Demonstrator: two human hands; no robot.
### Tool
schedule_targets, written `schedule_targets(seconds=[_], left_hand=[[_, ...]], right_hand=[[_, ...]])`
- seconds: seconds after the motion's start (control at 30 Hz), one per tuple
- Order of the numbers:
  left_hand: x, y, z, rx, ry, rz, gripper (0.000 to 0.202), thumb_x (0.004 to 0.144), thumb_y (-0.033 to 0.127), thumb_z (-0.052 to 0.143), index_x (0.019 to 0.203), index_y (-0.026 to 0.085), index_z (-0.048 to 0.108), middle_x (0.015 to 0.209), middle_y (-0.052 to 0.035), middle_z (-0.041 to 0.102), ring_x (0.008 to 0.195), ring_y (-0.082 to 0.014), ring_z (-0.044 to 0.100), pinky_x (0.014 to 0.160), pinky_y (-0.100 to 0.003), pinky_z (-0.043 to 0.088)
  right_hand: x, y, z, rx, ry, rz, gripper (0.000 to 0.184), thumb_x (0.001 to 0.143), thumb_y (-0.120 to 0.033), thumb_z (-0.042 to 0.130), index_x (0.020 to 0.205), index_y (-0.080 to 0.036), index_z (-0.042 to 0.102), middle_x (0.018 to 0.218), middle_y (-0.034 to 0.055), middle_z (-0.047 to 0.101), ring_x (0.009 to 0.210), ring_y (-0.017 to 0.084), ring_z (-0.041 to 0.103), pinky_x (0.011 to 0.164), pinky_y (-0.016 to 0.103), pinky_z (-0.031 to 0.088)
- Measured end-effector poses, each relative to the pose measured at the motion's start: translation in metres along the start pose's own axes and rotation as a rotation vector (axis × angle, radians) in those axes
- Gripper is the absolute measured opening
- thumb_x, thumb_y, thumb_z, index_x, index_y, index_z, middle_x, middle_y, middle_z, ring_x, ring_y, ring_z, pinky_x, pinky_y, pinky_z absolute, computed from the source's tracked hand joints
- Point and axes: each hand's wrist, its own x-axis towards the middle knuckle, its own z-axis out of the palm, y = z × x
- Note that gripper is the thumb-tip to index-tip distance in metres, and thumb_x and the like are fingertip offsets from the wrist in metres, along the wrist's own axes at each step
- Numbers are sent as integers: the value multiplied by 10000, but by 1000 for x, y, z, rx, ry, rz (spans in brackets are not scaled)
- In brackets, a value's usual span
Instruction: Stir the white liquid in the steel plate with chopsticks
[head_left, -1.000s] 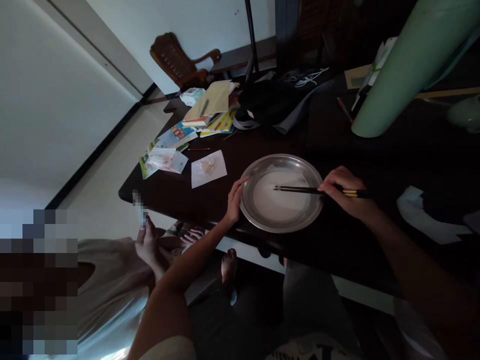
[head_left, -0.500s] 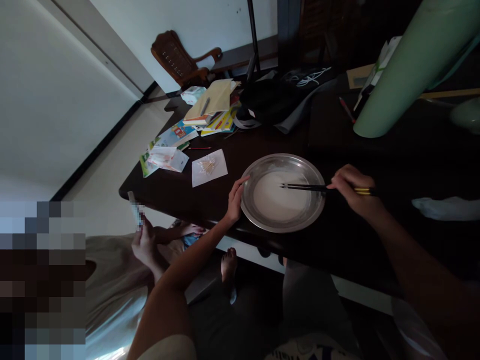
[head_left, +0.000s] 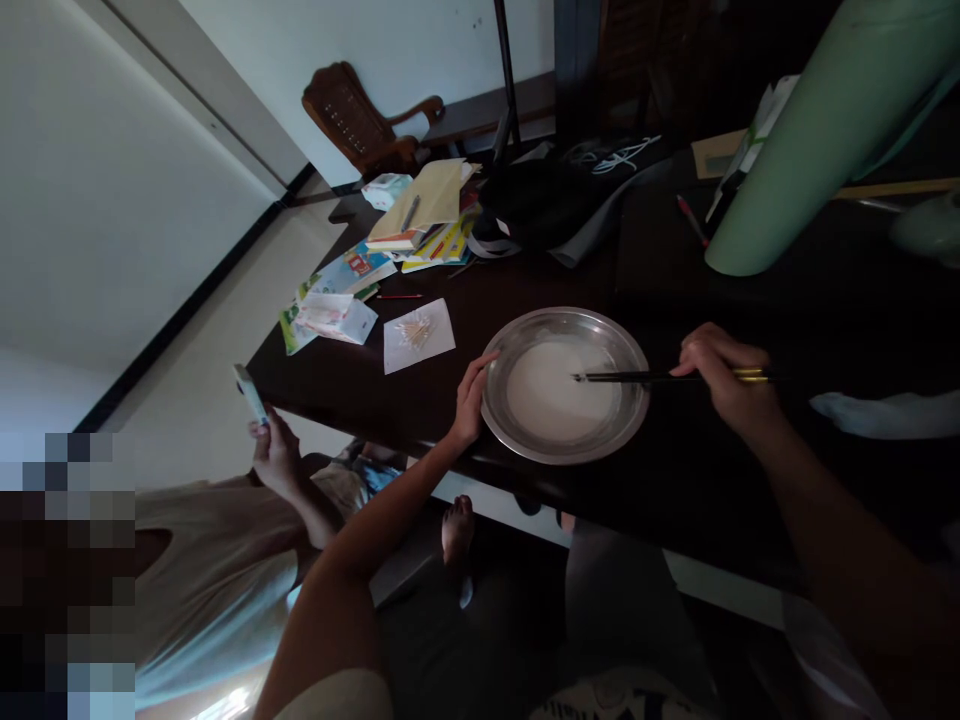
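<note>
A round metal basin (head_left: 640, 400) with whitish liquid (head_left: 559, 400) in it stands on the dark table. My left hand (head_left: 470, 402) holds the basin's left rim, its fingers lying along the edge. Off the basin's right side, my right hand (head_left: 724, 375) is closed around a pair of black chopsticks (head_left: 626, 377) with gold bands near the back end. They lie almost level across the right rim, silvery tips over the middle of the liquid. Whether the tips touch the liquid I cannot tell. Left of the basin, cotton swabs (head_left: 415, 330) rest on a white paper sheet (head_left: 439, 345).
Beyond the swabs are a tissue pack (head_left: 341, 318), a red pencil (head_left: 400, 296) and stacked books (head_left: 420, 215). A black bag (head_left: 540, 205) lies behind. A tall green cylinder (head_left: 780, 190) stands back right; crumpled plastic (head_left: 885, 415) lies right. Another person's hand (head_left: 277, 455) holds a slim pale object.
My right hand has shifted right, drawing the chopstick tips slightly right. My left hand and the basin stay put. The other person's hand with the pale object has moved left.
</note>
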Motion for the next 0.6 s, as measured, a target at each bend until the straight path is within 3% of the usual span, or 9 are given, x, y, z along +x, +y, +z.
schedule_targets(seconds=[0.1,0.23,0.43,0.6], left_hand=[[-2,1,0,0,16,10,433,990,609,538,1164,279,758,1270,-68,751,1245,-310,662,1127,-489,503],[-2,-3,1,-1,8,6,404,990,594,542,1161,298,757,1267,-56,749,1229,-315,669,1116,-500,510],[-4,-25,-7,-18,11,-5,489,979,632,537,1202,248,742,1277,-84,742,1246,-313,660,1144,-518,486],[-5,-25,-5,-3,16,1,400,992,590,541,1165,299,755,1266,-56,750,1249,-316,667,1140,-489,496]], right_hand=[[-3,-4,0,68,-89,31,534,988,-618,557,602,-269,680,689,32,595,687,202,577,654,386,470],[-4,-4,12,-45,-237,-31,440,929,-614,659,661,-267,702,680,18,616,683,193,586,685,388,477],[-11,15,19,32,-32,24,499,999,-578,563,617,-279,682,699,27,574,682,196,574,656,386,446],[-11,7,21,28,-193,27,517,952,-671,582,628,-285,696,692,25,617,657,195,582,652,393,472]])
